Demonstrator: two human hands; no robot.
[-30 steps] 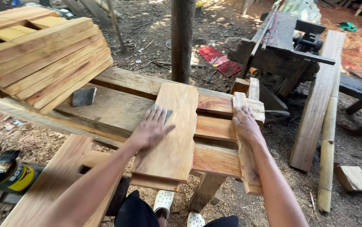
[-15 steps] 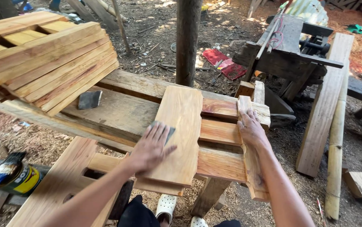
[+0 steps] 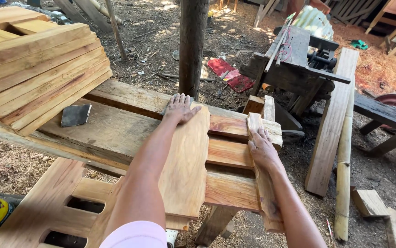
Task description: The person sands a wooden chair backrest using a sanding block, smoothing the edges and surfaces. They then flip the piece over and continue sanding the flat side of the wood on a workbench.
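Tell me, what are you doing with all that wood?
A person is sanding a wide board that lies across a rough workbench. The left hand presses a sheet of sandpaper against the board's far end, and the right hand rests flat on a narrow strip of wood beside it. Another piece of sandpaper sits on the bench beside a stack of planks.

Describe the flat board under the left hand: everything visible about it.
The flat board is a pale, reddish-grained wooden plank with stepped notches cut into its long right edge. It lies flat across the workbench beams, its near end overhanging toward the person. The left hand presses a grey sheet, apparently sandpaper, on its far end, fingers spread. A thinner piece seems to lie beneath its near end. The right hand rests on a separate narrow strip beside it.
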